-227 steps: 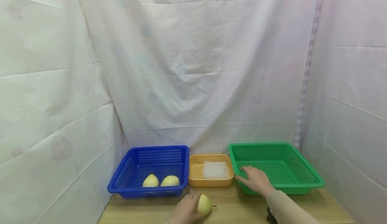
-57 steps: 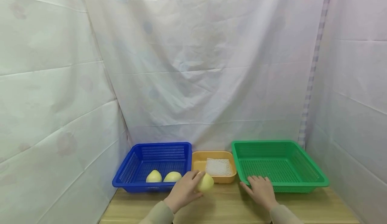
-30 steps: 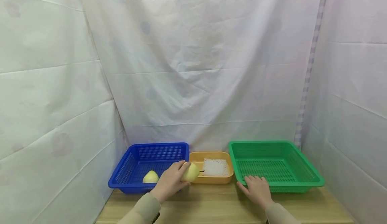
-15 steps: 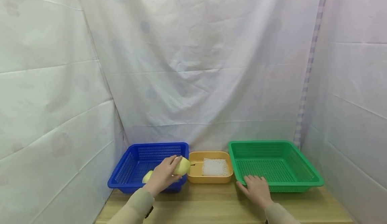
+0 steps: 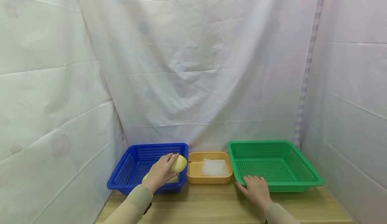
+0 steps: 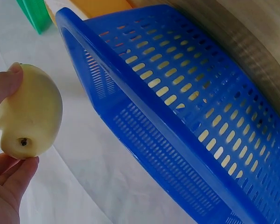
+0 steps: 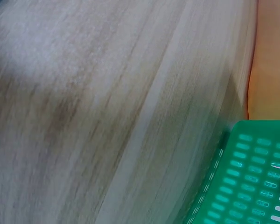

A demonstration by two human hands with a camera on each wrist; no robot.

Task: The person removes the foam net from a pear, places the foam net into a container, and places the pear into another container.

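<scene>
My left hand (image 5: 160,173) grips a pale yellow pear (image 5: 179,164) above the right part of the blue basket (image 5: 163,145), its stem pointing right. In the left wrist view the thumb and fingertips clasp opposite sides of the pear (image 6: 35,109), and its blossom end faces the camera. Two more pears lie in the basket by its near wall, partly hidden behind the left hand; a strip of one pear (image 5: 173,179) shows below the fingers. My right hand (image 5: 257,189) rests on the near rim of the green basket (image 5: 297,184), fingers over the edge, thumb spread left.
Between the baskets stands a yellow-orange tray (image 5: 195,180) with white foam netting (image 5: 214,167) in it. Wooden table surface (image 5: 205,203) stretches in front. White cloth (image 5: 193,99) hangs behind and along both sides.
Lifted from the table in front of the tray, the pear has travelled left in my left hand to over the blue basket. My right hand has stayed at the green rim lately.
</scene>
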